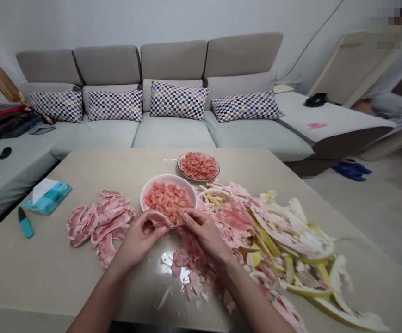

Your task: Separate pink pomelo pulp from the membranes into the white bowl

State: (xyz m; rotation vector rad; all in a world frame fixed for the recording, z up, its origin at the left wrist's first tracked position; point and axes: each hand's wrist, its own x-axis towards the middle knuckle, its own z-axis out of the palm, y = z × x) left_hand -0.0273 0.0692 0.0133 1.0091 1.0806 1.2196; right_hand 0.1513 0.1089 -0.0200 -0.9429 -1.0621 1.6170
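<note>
My left hand (144, 238) is closed round a pink pomelo segment (156, 219) at the near rim of a white bowl (145, 187). Red pomelo pulp (168, 199) fills that bowl. My right hand (201, 229) pinches with thumb and forefinger at the bowl's near right rim; what lies between the fingertips is too small to make out. To the left lie several unpeeled pomelo segments (112, 217) in their pale skins. Behind the bowl stands a dark-rimmed plate (183, 174) heaped with more pulp (200, 165).
A large pile of pomelo peel (280, 231) and pink membranes (194, 252) spreads over the right of the table (48, 273). At the left lie a tissue pack (50, 196) and a teal-handled knife (26, 224). A grey sofa (173, 132) with checked cushions stands behind.
</note>
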